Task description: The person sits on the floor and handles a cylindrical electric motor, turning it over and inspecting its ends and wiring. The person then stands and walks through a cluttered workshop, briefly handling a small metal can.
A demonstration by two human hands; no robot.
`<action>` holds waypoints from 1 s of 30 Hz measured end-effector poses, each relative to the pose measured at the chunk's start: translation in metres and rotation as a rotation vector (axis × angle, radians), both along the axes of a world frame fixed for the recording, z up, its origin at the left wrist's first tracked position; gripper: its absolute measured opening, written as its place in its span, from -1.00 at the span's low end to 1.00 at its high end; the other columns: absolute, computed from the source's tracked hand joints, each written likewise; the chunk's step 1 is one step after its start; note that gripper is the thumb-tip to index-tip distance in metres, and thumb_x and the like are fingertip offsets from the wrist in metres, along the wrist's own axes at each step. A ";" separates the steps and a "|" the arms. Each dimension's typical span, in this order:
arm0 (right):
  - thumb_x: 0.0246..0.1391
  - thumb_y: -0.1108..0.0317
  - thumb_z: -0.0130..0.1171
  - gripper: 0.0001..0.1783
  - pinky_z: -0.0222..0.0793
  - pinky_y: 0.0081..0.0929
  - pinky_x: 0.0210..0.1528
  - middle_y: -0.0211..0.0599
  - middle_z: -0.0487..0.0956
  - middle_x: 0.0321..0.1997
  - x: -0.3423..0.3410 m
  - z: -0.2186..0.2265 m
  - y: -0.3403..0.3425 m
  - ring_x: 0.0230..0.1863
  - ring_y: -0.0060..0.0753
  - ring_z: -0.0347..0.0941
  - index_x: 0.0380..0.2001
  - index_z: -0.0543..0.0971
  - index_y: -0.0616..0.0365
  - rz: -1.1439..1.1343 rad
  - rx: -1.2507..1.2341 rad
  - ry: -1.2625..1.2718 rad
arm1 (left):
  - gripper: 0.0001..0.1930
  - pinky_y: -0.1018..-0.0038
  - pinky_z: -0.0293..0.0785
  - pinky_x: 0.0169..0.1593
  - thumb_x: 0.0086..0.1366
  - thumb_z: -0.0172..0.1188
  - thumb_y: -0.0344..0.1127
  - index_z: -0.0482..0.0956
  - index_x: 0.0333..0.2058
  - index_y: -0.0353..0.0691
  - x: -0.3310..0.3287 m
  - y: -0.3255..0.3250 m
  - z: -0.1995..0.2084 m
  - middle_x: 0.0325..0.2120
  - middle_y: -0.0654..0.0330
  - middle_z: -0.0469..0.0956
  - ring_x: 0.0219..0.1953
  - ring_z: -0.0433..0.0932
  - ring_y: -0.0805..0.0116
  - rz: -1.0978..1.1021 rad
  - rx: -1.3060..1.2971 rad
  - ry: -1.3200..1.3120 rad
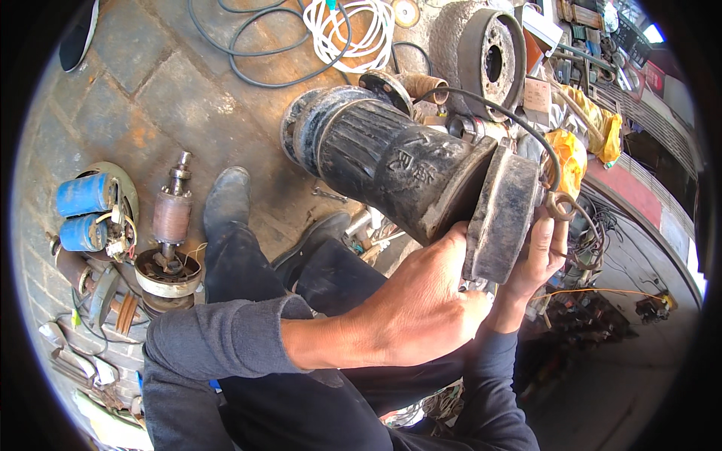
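Note:
A heavy black cast-iron housing (376, 161) with lengthwise ribs and raised lettering lies tilted before me, its wide end toward my hands. At that end sits a thick block-like end cover (502, 214), with a dark gap between it and the housing's flange. My left hand (429, 304) is closed on the cover's near lower edge, its thumb beside the gap. From the outer face, my right hand (538, 255) holds the cover, fingers partly hidden behind it. Above those fingers is a rusty ring (560, 205), and a black cable (519, 120) arches over the cover.
On the left stand a copper-coloured rotor (172, 214), a round metal housing (169, 278) and two blue cylinders (83, 203). Coiled white cable (350, 34) and a brake-drum-like metal wheel (492, 64) lie at the back. A yellow bag (568, 158) is at the right. My boots (228, 195) are below.

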State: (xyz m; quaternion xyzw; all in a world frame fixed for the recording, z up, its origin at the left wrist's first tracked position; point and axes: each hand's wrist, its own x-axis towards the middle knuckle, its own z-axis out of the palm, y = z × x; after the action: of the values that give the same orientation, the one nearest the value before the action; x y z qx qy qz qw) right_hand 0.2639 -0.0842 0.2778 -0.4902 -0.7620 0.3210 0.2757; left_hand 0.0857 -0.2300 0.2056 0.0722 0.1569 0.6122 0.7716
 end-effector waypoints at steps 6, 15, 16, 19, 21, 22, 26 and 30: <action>0.40 0.27 0.20 -0.57 0.34 -0.34 0.30 -0.16 0.63 0.09 -0.001 -0.004 -0.005 0.12 -0.37 0.53 0.15 0.52 0.41 0.016 0.066 -0.013 | -0.55 0.34 0.56 0.04 0.51 0.19 -0.22 0.38 0.14 -0.50 -0.015 0.001 0.001 -0.10 -0.06 0.64 -0.06 0.62 0.40 -0.220 -0.044 0.291; 0.41 0.29 0.20 -0.56 0.39 -0.38 0.24 -0.16 0.62 0.03 0.000 -0.006 -0.010 0.04 -0.39 0.55 0.17 0.49 0.44 0.075 0.158 -0.104 | -0.73 0.31 0.42 -0.49 0.48 0.21 -0.28 0.42 -0.30 -0.39 -0.021 -0.009 -0.009 -0.58 0.05 0.57 -0.58 0.58 0.34 -0.031 0.096 0.597; 0.41 0.28 0.20 -0.54 0.40 -0.38 0.23 -0.15 0.62 0.03 0.000 -0.007 -0.011 0.04 -0.39 0.55 0.17 0.49 0.44 0.079 0.160 -0.118 | -0.75 0.30 0.42 -0.51 0.46 0.22 -0.30 0.43 -0.30 -0.38 -0.024 -0.011 -0.010 -0.60 0.05 0.56 -0.61 0.58 0.28 -0.079 0.116 0.683; 0.38 0.18 0.27 -0.43 0.43 -0.39 0.19 -0.15 0.61 0.01 0.001 -0.009 -0.012 0.00 -0.39 0.56 0.21 0.46 0.45 0.076 0.275 -0.216 | -0.81 0.25 0.44 -0.56 0.38 0.28 -0.37 0.49 -0.37 -0.33 -0.040 -0.023 -0.013 -0.62 0.04 0.57 -0.62 0.60 0.12 0.044 0.220 1.039; 0.33 0.09 0.34 -0.33 0.45 -0.41 0.16 -0.16 0.59 0.00 0.002 -0.010 -0.014 0.00 -0.41 0.55 0.24 0.44 0.44 0.125 0.210 -0.173 | -0.85 0.32 0.50 -0.54 0.32 0.35 -0.40 0.59 -0.40 -0.30 -0.053 -0.034 -0.015 -0.54 0.07 0.64 -0.55 0.67 0.22 0.032 0.253 1.185; 0.32 0.07 0.35 -0.31 0.46 -0.42 0.14 -0.17 0.59 0.00 0.002 -0.011 -0.014 0.00 -0.42 0.54 0.25 0.43 0.44 0.110 0.250 -0.204 | -0.88 0.38 0.52 -0.52 0.30 0.37 -0.41 0.63 -0.39 -0.29 -0.055 -0.038 -0.015 -0.50 0.08 0.66 -0.54 0.67 0.26 0.083 0.182 1.134; 0.32 0.06 0.34 -0.31 0.48 -0.43 0.13 -0.15 0.58 0.01 0.003 -0.013 -0.016 0.01 -0.42 0.54 0.25 0.43 0.42 0.098 0.179 -0.145 | -0.72 0.46 0.61 -0.36 0.24 0.43 -0.51 0.63 -0.08 -0.33 -0.045 -0.024 -0.034 -0.34 0.15 0.66 -0.42 0.68 0.37 0.466 0.078 1.063; 0.34 0.03 0.31 -0.31 0.49 -0.41 0.12 -0.12 0.58 0.02 0.003 -0.014 -0.015 -0.02 -0.39 0.58 0.25 0.43 0.43 0.106 0.241 -0.193 | -0.59 0.40 0.65 -0.13 0.17 0.51 -0.44 0.65 0.01 -0.30 -0.036 -0.009 -0.055 -0.11 0.04 0.62 -0.19 0.68 0.28 0.549 0.143 0.983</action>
State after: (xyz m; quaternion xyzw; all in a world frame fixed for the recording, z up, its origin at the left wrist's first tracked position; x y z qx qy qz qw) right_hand 0.2667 -0.0988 0.2642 -0.4414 -0.8426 0.1930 0.2408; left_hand 0.0500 -0.2395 0.1502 0.3575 0.4689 0.6938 0.4135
